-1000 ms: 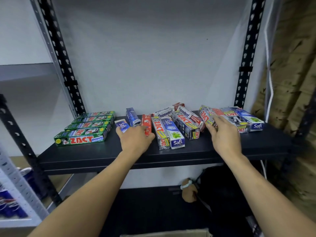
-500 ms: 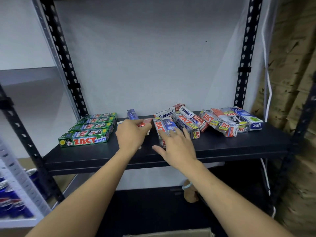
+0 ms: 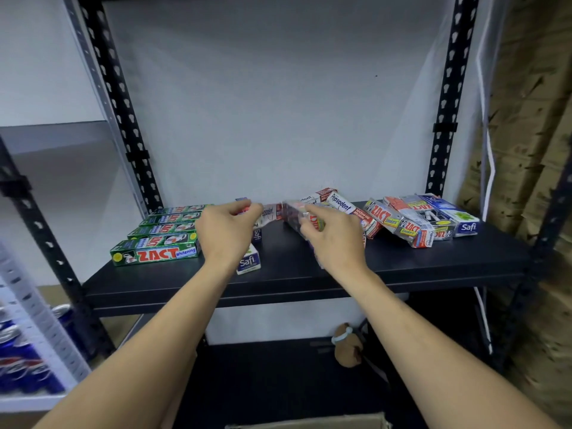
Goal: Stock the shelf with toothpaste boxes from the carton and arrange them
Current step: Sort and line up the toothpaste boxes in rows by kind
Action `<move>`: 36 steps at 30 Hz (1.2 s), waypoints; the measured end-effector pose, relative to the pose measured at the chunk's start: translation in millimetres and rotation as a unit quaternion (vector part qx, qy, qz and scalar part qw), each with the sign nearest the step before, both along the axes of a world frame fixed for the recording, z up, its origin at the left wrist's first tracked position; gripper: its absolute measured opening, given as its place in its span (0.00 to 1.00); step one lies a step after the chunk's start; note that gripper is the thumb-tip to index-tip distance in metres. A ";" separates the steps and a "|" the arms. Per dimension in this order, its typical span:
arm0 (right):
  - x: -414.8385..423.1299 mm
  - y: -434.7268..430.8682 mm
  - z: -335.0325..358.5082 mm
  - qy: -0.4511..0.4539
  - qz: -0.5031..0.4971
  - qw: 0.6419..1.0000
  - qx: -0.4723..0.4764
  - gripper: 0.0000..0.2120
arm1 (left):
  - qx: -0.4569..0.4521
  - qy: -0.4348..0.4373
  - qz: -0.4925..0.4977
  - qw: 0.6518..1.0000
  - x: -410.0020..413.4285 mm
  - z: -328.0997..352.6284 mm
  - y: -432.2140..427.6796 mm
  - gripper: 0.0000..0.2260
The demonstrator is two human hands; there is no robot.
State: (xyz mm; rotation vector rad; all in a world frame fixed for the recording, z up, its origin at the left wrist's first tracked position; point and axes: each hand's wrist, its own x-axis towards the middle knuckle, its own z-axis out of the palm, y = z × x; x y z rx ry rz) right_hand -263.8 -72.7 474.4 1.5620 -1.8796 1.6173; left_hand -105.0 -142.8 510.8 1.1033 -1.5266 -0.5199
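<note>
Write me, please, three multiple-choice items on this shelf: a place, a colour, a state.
1. Where on the shelf do the green boxes lie?
A left end
B middle
C right end
2. What colour is the shelf?
A white
B red
C black
3. What is each hand doing?
A hanging idle
B holding a box
C pressing the wall
Key:
1 A: they lie at its left end.
2 C: its top is black.
3 B: the left hand pinches a red-and-white box, and the right hand grips a grey box.
</note>
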 end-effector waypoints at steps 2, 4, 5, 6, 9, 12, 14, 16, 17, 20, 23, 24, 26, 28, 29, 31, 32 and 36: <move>-9.5 5.2 6.0 -0.001 0.005 0.999 -0.032 0.14 | -0.009 0.014 -0.003 1.000 -4.6 4.2 3.0 0.13; -19.7 11.6 12.5 0.001 -0.003 0.998 -0.059 0.14 | -0.013 0.035 -0.016 0.999 -14.5 4.9 6.9 0.14; -27.1 13.9 14.8 0.002 -0.009 0.997 -0.070 0.14 | -0.011 0.047 -0.024 0.999 -21.2 3.9 9.1 0.15; -34.5 16.9 16.4 0.008 -0.015 0.997 -0.079 0.14 | -0.007 0.057 -0.034 0.998 -28.5 1.7 10.9 0.15; -62.3 25.3 15.9 0.056 -0.045 0.995 -0.063 0.15 | 0.004 0.063 -0.070 0.995 -55.5 -7.6 18.3 0.17; -93.1 30.2 5.8 0.071 -0.081 0.994 -0.005 0.16 | -0.004 0.058 -0.111 0.992 -86.7 -18.9 27.9 0.16; -111.2 32.8 -3.3 0.082 -0.102 0.990 0.053 0.17 | -0.020 0.025 -0.134 0.990 -107.4 -27.2 32.5 0.15; -122.2 37.4 -11.6 0.093 -0.100 0.984 0.115 0.18 | -0.021 -0.032 -0.173 0.984 -125.5 -34.9 36.2 0.16; -124.6 40.3 -14.2 0.090 -0.096 0.981 0.143 0.18 | -0.022 -0.065 -0.194 0.979 -133.6 -37.6 37.6 0.17; -128.3 45.5 -21.4 0.072 -0.093 0.978 0.173 0.19 | -0.033 -0.136 -0.235 0.962 -148.2 -41.1 39.7 0.19; -131.8 46.0 -25.2 0.060 -0.082 0.982 0.162 0.19 | -0.058 -0.179 -0.235 0.954 -149.4 -39.0 39.1 0.20; -131.9 45.9 -25.0 0.057 -0.079 0.983 0.153 0.18 | -0.071 -0.188 -0.233 0.951 -147.8 -38.9 37.7 0.20; -130.6 45.2 -23.9 0.059 -0.083 0.987 0.124 0.17 | -0.085 -0.195 -0.241 0.947 -142.3 -39.1 35.7 0.22; -126.3 44.2 -20.9 0.069 -0.094 0.989 0.095 0.16 | -0.094 -0.197 -0.242 0.946 -134.1 -38.8 32.7 0.22; -123.4 42.7 -19.6 0.078 -0.100 0.988 0.087 0.15 | -0.104 -0.203 -0.235 0.945 -128.9 -38.2 30.5 0.23; -115.8 38.0 -16.2 0.103 -0.113 0.985 0.080 0.15 | -0.130 -0.220 -0.214 0.943 -115.9 -36.9 23.0 0.22; -110.3 35.2 -14.9 0.118 -0.119 0.983 0.080 0.16 | -0.138 -0.227 -0.201 0.943 -107.4 -35.6 18.7 0.22; -77.5 21.8 -7.6 0.171 -0.103 0.977 0.070 0.19 | -0.144 -0.242 -0.136 0.950 -63.3 -32.3 -5.1 0.19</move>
